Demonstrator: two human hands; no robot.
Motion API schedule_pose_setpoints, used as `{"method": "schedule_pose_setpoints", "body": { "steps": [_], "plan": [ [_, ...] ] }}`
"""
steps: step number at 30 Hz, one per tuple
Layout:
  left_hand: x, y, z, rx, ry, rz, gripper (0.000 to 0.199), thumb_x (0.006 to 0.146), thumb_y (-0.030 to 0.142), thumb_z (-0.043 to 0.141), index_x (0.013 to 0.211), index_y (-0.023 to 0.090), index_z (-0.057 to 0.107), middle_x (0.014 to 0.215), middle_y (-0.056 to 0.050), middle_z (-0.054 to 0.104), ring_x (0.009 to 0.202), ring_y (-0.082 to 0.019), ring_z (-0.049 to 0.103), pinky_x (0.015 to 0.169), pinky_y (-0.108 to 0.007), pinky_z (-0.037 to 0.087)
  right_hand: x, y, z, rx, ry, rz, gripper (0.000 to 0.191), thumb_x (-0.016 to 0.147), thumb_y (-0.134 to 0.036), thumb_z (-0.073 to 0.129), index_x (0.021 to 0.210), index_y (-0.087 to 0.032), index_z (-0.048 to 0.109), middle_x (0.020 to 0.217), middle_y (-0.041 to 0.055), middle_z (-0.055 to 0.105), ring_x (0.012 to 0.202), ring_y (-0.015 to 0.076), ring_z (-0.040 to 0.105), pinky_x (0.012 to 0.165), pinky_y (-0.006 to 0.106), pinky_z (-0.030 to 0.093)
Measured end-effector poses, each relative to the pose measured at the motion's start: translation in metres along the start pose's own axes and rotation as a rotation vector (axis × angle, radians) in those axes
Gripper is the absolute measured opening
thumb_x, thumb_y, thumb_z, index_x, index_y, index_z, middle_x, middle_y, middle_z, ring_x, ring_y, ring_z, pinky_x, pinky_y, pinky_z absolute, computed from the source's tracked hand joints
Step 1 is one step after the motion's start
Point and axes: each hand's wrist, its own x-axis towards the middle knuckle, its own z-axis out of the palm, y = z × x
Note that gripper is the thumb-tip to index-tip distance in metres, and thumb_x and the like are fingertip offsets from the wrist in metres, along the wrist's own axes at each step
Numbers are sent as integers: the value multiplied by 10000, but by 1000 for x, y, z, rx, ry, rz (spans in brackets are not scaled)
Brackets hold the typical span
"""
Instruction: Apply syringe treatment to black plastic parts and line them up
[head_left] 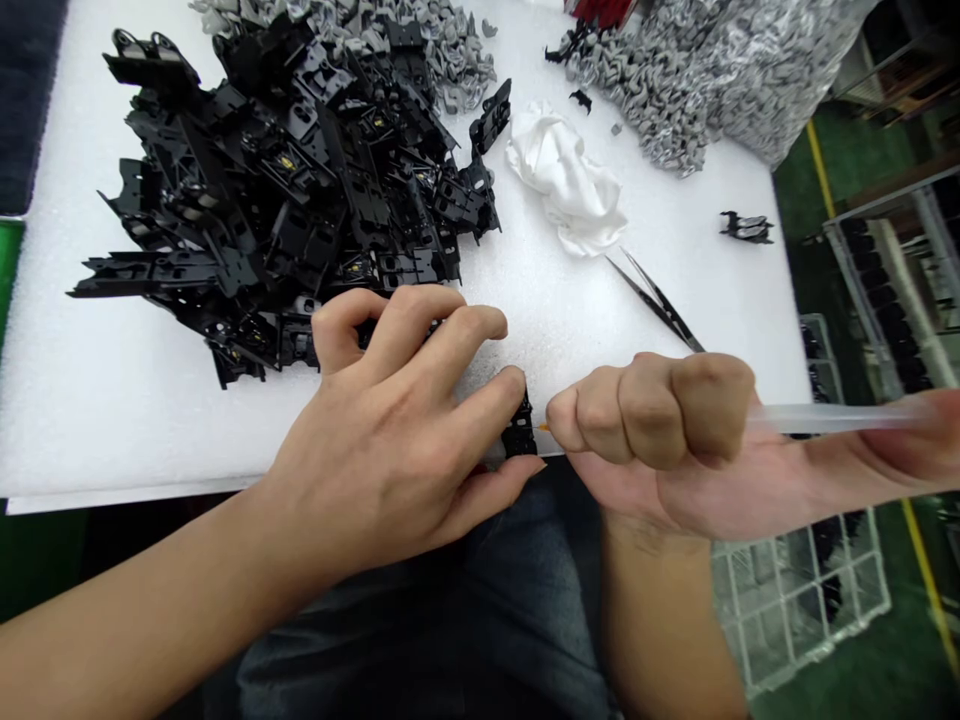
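Note:
Near the front edge of the white table, my left hand (409,430) grips a small black plastic part (519,425) between thumb and index finger; most of the part is hidden by the hand. My right hand (652,430) is wrapped round a translucent syringe (832,417), its thumb stretched back to the plunger end. The orange needle tip (544,427) pokes out by the little finger and points at the black part. Whether it touches the part I cannot tell. Beyond my left hand lies a large pile of black plastic parts (300,190).
Black tweezers (660,305) and a crumpled white cloth (566,180) lie beyond my right hand. Grey small pieces (450,50) are heaped at the back, more beside a silvery plastic bag (780,70). One black part (746,228) sits at the right. A wire basket (802,590) stands below.

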Motion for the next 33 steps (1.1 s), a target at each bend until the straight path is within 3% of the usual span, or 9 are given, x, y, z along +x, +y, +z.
{"method": "schedule_pose_setpoints", "body": {
  "steps": [27, 33],
  "plan": [
    [0, 0, 0, -15, -15, 12, 414, 1022, 567, 625, 1198, 195, 670, 1399, -136, 630, 1298, -441, 586, 1039, -659, 429, -2, 1, 1, 9, 20, -24, 705, 950, -512, 734, 566, -238, 210, 469, -97, 144, 435, 85, 142, 501, 327, 232],
    [0, 0, -1, 0, -29, 10, 421, 1045, 574, 578, 1217, 203, 675, 1415, -126, 623, 1311, -426, 581, 1027, -645, 422, -9, 4, 0, 212, 58, 28, 742, 921, -630, 720, 605, -239, 174, 504, -87, 192, 479, 90, 173, 591, 343, 207]
  ]
}}
